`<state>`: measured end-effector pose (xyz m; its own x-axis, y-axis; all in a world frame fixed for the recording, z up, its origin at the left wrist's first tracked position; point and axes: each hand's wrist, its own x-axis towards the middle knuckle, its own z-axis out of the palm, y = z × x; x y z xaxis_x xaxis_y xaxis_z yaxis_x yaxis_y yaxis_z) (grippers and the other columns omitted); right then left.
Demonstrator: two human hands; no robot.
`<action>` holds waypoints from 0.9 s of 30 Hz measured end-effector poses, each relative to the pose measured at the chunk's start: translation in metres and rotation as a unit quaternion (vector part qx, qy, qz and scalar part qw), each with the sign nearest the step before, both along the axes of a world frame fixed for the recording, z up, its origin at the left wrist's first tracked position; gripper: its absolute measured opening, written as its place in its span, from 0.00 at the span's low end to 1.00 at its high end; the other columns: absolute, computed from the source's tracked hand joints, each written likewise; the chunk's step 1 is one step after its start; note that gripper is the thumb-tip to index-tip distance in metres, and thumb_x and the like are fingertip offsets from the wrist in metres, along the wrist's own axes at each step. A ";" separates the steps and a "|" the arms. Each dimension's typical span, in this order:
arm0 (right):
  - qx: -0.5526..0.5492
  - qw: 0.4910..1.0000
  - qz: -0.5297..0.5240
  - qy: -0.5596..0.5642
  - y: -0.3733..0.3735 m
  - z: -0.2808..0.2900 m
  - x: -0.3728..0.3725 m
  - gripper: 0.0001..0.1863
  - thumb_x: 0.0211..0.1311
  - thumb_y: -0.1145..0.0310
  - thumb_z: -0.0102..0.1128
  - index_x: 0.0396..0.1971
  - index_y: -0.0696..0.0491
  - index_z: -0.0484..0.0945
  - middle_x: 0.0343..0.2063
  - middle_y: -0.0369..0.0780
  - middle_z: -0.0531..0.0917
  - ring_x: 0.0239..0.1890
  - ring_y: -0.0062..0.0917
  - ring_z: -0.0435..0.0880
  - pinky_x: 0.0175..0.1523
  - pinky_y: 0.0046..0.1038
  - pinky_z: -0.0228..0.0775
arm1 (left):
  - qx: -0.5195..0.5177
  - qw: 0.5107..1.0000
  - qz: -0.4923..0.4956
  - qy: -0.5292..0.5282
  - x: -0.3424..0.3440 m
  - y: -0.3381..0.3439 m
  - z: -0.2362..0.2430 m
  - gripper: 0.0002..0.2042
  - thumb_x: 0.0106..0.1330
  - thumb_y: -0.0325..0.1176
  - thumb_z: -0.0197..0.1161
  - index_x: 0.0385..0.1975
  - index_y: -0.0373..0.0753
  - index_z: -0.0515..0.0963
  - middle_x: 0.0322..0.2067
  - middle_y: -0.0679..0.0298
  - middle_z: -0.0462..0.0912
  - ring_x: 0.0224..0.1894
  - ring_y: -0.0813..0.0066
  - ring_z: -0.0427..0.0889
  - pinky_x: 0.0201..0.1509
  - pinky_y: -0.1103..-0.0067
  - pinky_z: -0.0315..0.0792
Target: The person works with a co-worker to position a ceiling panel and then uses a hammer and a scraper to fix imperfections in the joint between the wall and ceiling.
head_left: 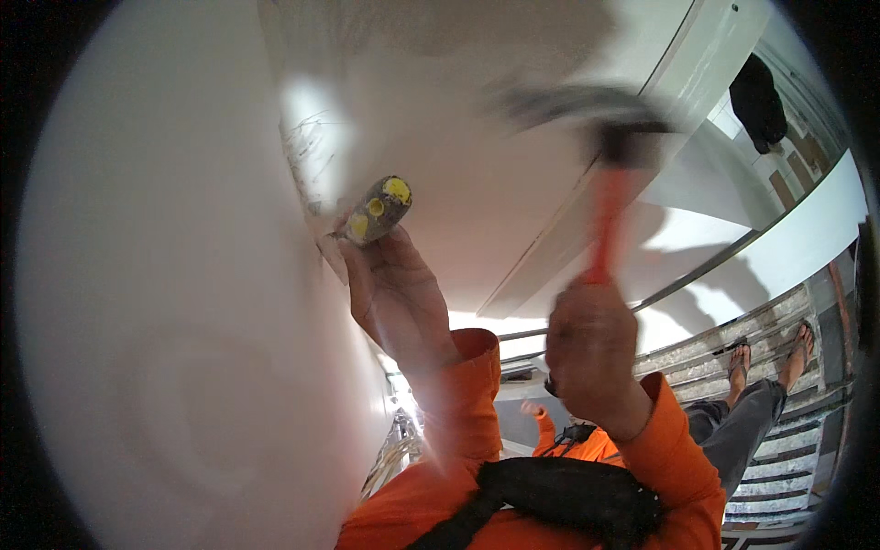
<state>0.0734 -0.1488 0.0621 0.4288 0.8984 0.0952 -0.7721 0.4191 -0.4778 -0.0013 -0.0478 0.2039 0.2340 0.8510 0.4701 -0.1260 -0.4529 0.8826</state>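
Note:
My left hand [399, 293] is raised to the corner of the wall. It grips a chisel-like tool [379, 211] by its short dark handle, which has yellow patches on the butt and side. The tool's far end is mostly hidden behind my fingers, close to the scuffed, scratched corner edge [312, 156]. My right hand [591, 353] is closed round the red handle of a claw hammer [609, 215]. The hammer is smeared by motion, its dark head up and to the right of the tool, apart from it.
A smooth pale wall [183, 275] fills the left side. A pale panel edge [568, 211] runs diagonally at right. Below right are slatted boards [779, 472] and sandalled feet [799, 353]. Another person's orange sleeve [544, 429] shows between my arms. A dark object [759, 103] is at far right.

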 end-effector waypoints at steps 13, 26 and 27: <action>0.068 0.985 -0.016 0.155 0.000 0.000 0.000 0.18 0.77 0.56 0.38 0.33 0.54 0.66 0.11 0.32 0.65 0.11 0.16 0.63 0.17 0.22 0.55 | 0.007 1.000 0.011 -0.021 -0.002 0.005 0.003 0.16 0.76 0.33 0.51 0.58 0.31 0.68 0.56 0.56 0.74 0.60 0.69 0.73 0.69 0.74 0.69; 0.018 0.989 0.071 -0.126 0.010 0.009 -0.002 0.12 0.72 0.65 0.52 0.33 0.59 0.68 0.18 0.42 0.78 0.18 0.30 0.79 0.20 0.32 0.65 | -0.001 1.000 -0.002 -0.026 -0.015 0.009 0.004 0.16 0.77 0.35 0.48 0.56 0.31 0.70 0.55 0.56 0.75 0.60 0.69 0.73 0.72 0.72 0.65; -0.001 0.989 0.097 -0.110 0.008 0.010 0.011 0.12 0.72 0.65 0.52 0.35 0.59 0.68 0.18 0.43 0.79 0.17 0.33 0.81 0.20 0.33 0.65 | 0.004 1.000 -0.003 -0.016 -0.017 0.011 0.006 0.15 0.77 0.34 0.48 0.56 0.31 0.70 0.55 0.56 0.75 0.60 0.69 0.73 0.72 0.73 0.65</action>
<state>0.0846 -0.1405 0.0721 0.2172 0.9620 0.1656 -0.7150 0.2723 -0.6439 -0.0182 -0.0370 0.2097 0.2241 0.8462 0.4835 -0.1575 -0.4582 0.8748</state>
